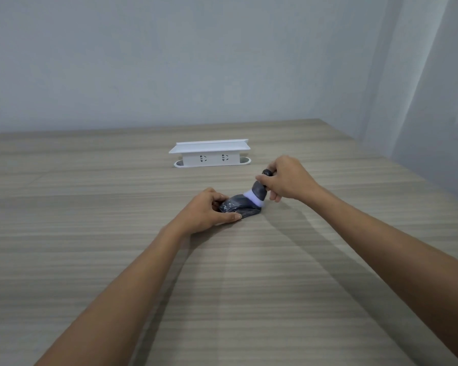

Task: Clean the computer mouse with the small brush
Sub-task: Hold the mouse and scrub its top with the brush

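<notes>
While the computer mouse [236, 207] lies on the wood-grain surface [249, 299], roughly at its middle, the left hand [205, 211] grasps it from the left side: the thumb lies along the near edge and the fingers curl over the far edge, so this grip is closed on the mouse body. Right hand [286, 180] holds the small brush [258, 192] by its dark handle, fingers wrapped round it, a clenched grip on the tool. Brush is tilted, handle up and to the right, with its white bristles touching the right end of the mouse. Both forearms are bare and extend from the near edge of the view, their shadows falling on the surface between them. Beyond the hands, well apart from the mouse, a white desktop socket unit [209, 154] stands on the surface, two outlets facing the camera and a flat lid raised above it. Behind it is a plain pale wall [169, 62].
</notes>
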Action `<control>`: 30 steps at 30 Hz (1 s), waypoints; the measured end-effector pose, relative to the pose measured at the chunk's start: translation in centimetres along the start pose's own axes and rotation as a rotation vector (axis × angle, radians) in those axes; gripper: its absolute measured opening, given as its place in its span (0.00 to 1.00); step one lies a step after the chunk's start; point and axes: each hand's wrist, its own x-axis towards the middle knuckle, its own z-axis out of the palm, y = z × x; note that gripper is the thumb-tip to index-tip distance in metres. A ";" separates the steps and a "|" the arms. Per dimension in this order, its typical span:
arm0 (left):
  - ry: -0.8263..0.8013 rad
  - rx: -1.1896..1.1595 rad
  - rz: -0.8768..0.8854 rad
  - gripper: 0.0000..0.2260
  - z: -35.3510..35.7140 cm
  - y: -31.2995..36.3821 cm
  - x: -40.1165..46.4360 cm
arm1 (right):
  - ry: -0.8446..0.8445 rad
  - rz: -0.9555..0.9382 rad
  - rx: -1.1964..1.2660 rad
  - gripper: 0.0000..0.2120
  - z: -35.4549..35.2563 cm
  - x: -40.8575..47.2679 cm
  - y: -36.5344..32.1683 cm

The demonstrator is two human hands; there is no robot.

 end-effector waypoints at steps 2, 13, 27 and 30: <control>0.003 0.002 0.005 0.21 0.1 0.0 0.0 | 0.007 0.009 -0.024 0.15 0.0 -0.2 0.3; 0.010 0.013 0.008 0.20 0.1 0.1 0.0 | -0.014 -0.014 -0.009 0.15 -0.1 -0.5 -0.6; 0.011 -0.001 0.003 0.18 0.1 0.2 -0.1 | 0.005 -0.017 -0.031 0.14 0.2 -0.9 -0.8; 0.006 -0.013 -0.001 0.18 0.1 0.2 -0.1 | 0.021 0.057 -0.093 0.15 0.0 -1.0 0.8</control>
